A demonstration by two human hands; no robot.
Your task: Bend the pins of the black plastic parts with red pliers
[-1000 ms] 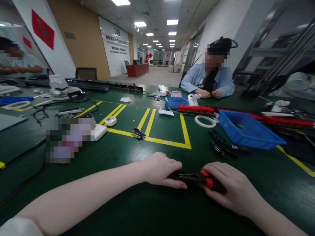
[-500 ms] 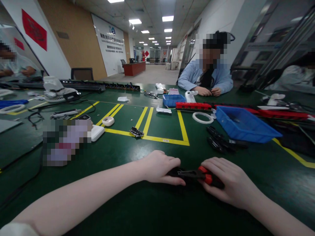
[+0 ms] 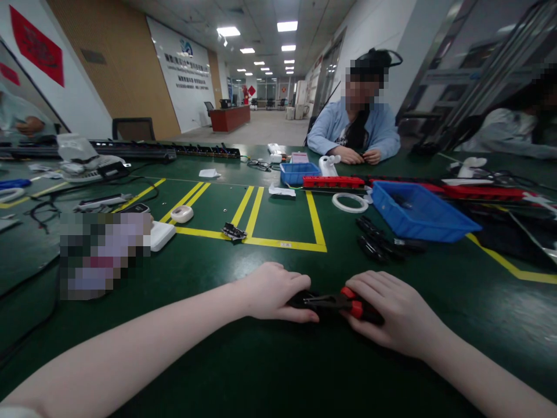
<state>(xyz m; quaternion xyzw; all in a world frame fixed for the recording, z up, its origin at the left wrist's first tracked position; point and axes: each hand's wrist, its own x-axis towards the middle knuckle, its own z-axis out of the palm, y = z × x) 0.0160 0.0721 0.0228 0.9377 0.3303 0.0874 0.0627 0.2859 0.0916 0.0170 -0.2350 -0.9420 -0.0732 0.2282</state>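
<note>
Between hands [image 3: 278,293] [image 3: 391,310], tapered metal pliers [image 3: 331,302].

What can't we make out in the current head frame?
All head view:
- Black part: mostly hidden by the left hand; exact shape unclear.
- Red-and-black pliers: handle ends covered by the right hand; tip contact with the part too small and dark to tell.
- White label: print too small.
- Item beside the white box: masked by pixelation.
- Far-right person: cut off by the right edge.

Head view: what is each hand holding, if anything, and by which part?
The right hand holds pliers by the handles. The left hand holds a black piece near the pliers; exactly where is hidden.
</note>
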